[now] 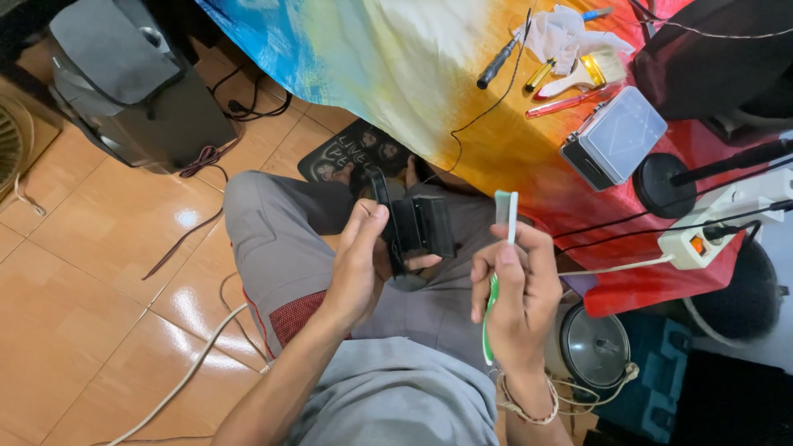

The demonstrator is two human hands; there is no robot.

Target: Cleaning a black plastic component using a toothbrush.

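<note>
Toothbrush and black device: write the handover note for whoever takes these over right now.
Left hand: holds the black device over the lap, thumb on its near edge.
Right hand: grips the green and white toothbrush, head pointing up, just right of the device and not touching it.
On the table with the colourful cloth: black-handled screwdriver, paintbrush, crumpled white cloth, clear-lidded box, power strip.
Done: device and brush are in hand.
Left: bristles have not met the device; I cannot tell how clean it is.
</note>
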